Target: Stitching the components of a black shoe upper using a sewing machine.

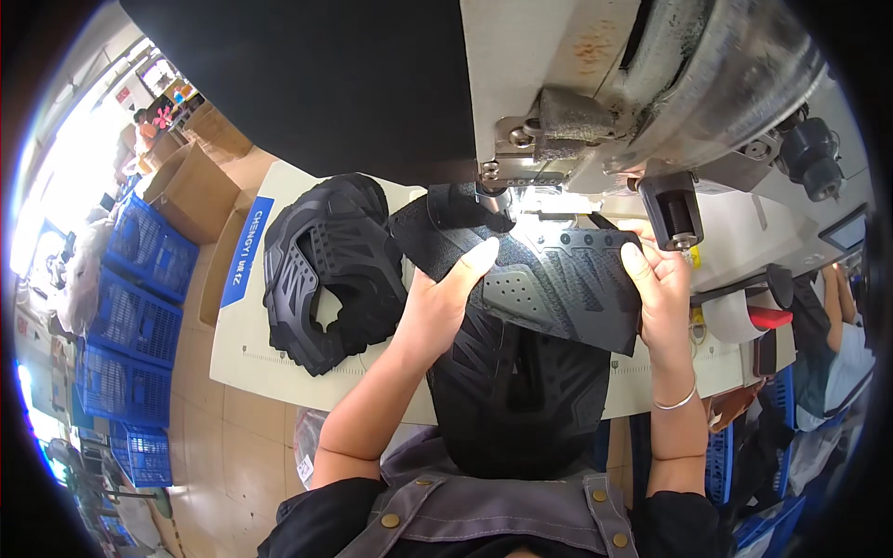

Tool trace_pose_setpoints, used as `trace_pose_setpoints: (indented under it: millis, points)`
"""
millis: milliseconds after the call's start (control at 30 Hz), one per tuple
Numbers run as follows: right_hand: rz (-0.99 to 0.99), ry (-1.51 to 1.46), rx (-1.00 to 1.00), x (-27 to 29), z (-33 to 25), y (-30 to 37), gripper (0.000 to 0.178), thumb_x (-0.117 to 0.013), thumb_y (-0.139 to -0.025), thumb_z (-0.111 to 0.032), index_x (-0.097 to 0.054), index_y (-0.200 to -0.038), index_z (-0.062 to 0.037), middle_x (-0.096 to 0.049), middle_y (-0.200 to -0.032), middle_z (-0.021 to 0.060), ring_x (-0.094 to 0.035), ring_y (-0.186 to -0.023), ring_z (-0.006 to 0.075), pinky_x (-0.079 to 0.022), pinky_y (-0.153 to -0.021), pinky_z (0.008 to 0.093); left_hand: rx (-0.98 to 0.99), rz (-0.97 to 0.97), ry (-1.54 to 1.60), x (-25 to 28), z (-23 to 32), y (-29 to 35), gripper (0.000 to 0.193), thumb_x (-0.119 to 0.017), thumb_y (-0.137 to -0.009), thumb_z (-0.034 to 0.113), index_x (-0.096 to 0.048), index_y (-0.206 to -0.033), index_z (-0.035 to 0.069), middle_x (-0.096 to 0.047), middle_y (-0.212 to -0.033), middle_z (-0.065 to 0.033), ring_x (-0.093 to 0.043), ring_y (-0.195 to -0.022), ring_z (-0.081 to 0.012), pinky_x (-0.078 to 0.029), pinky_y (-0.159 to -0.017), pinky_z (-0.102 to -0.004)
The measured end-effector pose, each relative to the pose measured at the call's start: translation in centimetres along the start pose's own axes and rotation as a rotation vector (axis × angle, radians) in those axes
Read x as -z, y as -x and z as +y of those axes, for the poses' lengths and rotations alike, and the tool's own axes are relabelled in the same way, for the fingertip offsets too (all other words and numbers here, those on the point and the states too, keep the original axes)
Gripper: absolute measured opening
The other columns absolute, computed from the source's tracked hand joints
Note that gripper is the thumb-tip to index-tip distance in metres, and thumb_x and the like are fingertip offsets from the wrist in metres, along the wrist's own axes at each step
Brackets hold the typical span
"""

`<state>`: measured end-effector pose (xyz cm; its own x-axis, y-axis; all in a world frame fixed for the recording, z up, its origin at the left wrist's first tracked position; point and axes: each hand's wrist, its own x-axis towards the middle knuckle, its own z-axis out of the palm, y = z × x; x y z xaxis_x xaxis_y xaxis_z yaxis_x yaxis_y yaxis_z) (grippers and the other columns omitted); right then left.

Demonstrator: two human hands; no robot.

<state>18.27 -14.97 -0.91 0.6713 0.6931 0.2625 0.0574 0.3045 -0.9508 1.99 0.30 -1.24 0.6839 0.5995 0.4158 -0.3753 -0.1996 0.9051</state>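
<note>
A black shoe upper point(558, 288) with a perforated panel and a row of eyelet holes is stretched flat between my hands. My left hand point(442, 302) pinches its left side, thumb on top and the other fingers mostly hidden beneath. At the right end, my right hand point(662, 288) grips the edge between thumb and fingers. The upper's far edge lies under the lit needle area of a sewing machine point(549, 84); whether the needle is in the material cannot be seen. More black uppers point(516, 405) hang over the table's near edge toward my lap, below the held piece.
Several black uppers point(321, 246) lie on the pale worktable point(242, 335) to the left. Blue crates point(130, 321) and cardboard boxes point(191, 186) stand beyond the table on the left. Another person's arm point(837, 302) shows at far right, near a red object point(769, 319).
</note>
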Motion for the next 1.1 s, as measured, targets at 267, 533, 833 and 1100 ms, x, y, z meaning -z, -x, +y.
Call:
trace_pose_setpoints:
  millis: [267,533,833,1100]
  points:
    - [-0.013,-0.044,-0.033,-0.2,-0.1,0.5,0.021,-0.051,-0.086,-0.007,-0.048,-0.105,0.0014,-0.061,-0.092,0.0087,-0.056,-0.082,0.0096,-0.045,-0.074,0.0209,0.217,0.100,0.263,-0.4,0.4,-1.1,0.023,-0.053,-0.085,0.010,-0.052,-0.107,0.004,-0.054,-0.097,-0.0003,-0.050,-0.088,-0.0080,-0.039,-0.082,-0.0235]
    - [-0.022,-0.071,-0.063,-0.7,-0.5,2.1,0.020,-0.051,-0.085,-0.004,-0.047,-0.105,0.0012,-0.063,-0.087,0.0097,-0.058,-0.078,0.0092,-0.045,-0.072,0.0193,0.249,0.073,0.193,-0.3,0.5,0.2,0.017,-0.049,-0.089,0.017,-0.056,-0.092,0.002,-0.056,-0.076,0.0037,-0.048,-0.064,-0.0025,-0.040,-0.056,-0.0177]
    - [-0.068,-0.018,-0.142,-1.9,-0.8,4.7,0.022,-0.052,-0.086,-0.007,-0.044,-0.105,0.0002,-0.059,-0.069,0.0060,-0.050,-0.050,0.0061,-0.041,-0.043,0.0186,0.397,-0.044,0.247,-2.5,2.2,3.3,0.020,-0.049,-0.089,0.014,-0.058,-0.093,-0.003,-0.059,-0.084,0.0008,-0.052,-0.074,-0.0047,-0.043,-0.065,-0.0201]
    - [0.236,0.868,0.583,1.9,1.3,-0.3,0.042,-0.062,-0.075,-0.004,-0.045,-0.113,0.0025,-0.059,-0.078,0.0049,-0.056,-0.073,0.0162,-0.045,-0.071,0.0251,0.514,-0.026,0.346,-0.7,2.5,4.0,0.019,-0.053,-0.087,0.013,-0.059,-0.093,-0.005,-0.062,-0.085,-0.0050,-0.057,-0.073,-0.0091,-0.047,-0.065,-0.0225]
